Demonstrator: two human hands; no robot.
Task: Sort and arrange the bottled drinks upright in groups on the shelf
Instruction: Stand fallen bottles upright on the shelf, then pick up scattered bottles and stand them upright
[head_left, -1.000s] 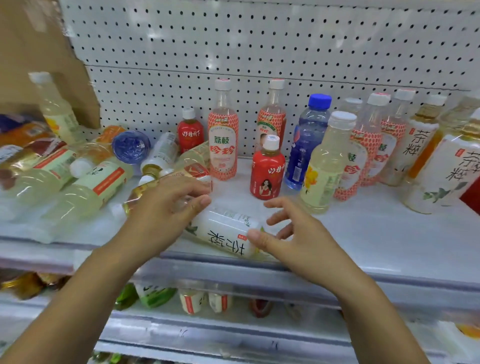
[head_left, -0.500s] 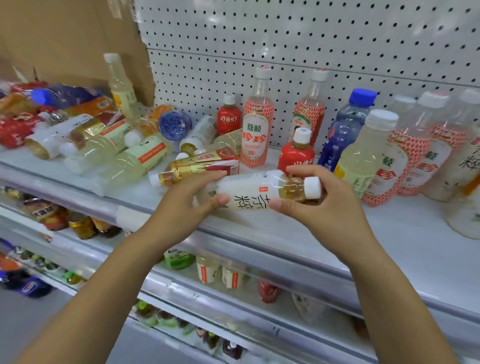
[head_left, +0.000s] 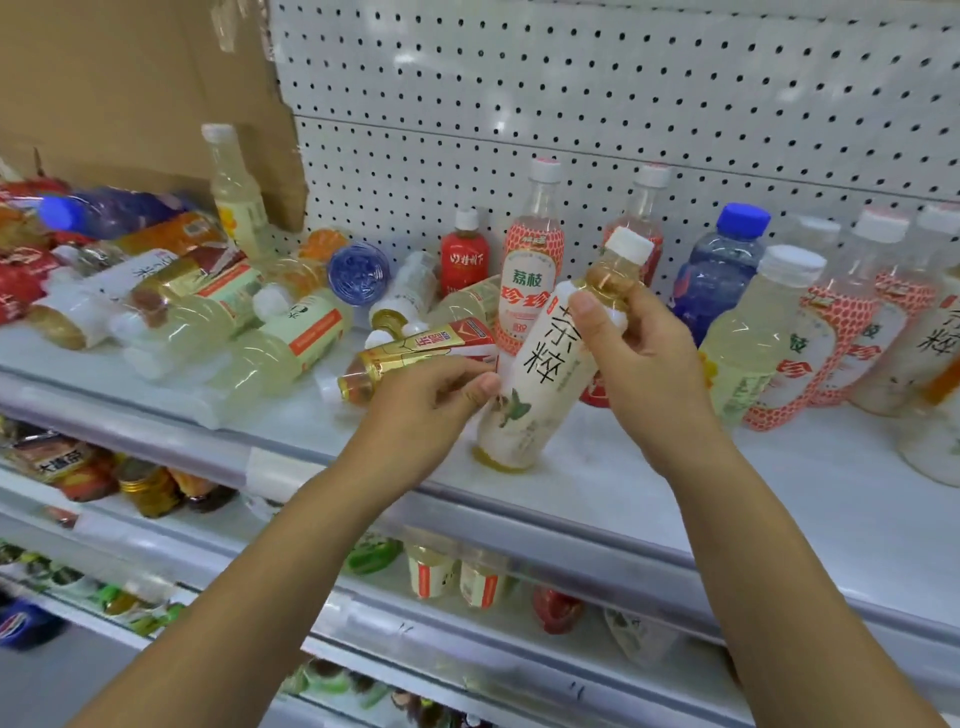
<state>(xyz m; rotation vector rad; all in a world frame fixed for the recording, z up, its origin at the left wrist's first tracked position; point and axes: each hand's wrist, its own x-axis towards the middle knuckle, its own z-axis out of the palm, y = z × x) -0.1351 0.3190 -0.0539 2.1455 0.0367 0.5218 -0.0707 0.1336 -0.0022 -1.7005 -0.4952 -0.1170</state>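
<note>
I hold a white-labelled tea bottle with black characters, tilted with its cap up and to the right, its base close to the white shelf. My right hand grips its neck and shoulder. My left hand pinches its lower side. Several bottles lie in a heap at the left. A gold-and-red bottle lies just behind my left hand. Upright bottles stand behind and to the right: a lychee bottle, a small red bottle, a blue bottle, a pale yellow bottle.
A white pegboard backs the shelf, with cardboard at the upper left. More white tea bottles stand at the far right. Lower shelves hold more drinks.
The tea bottle went from lying on the shelf, to held level in both hands, to tilted nearly upright with its cap raised. The view has shifted left.
</note>
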